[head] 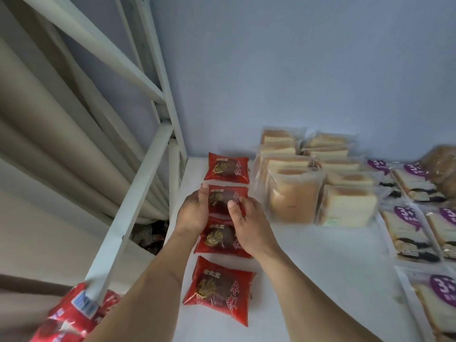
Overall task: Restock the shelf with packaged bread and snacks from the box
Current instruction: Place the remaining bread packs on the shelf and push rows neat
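Both hands hold one red cake packet (pixel 223 197) over the white shelf (pixel 308 255). My left hand (pixel 193 212) grips its left edge, thumb on top. My right hand (pixel 248 222) grips its right side, thumb laid across the wrapper. This packet is second from the back in a front-to-back row of red packets: one behind it (pixel 228 168), one partly under my hands (pixel 218 239), and one nearest me (pixel 219 288). Whether the held packet rests on the shelf or hangs just above it is unclear.
Clear bags of sliced bread (pixel 318 178) stand in two rows to the right. Purple-labelled sandwich packs (pixel 414 233) lie further right. The white shelf frame (pixel 128 208) rises at the left. More red packets (pixel 71 319) show at the bottom left, below the shelf.
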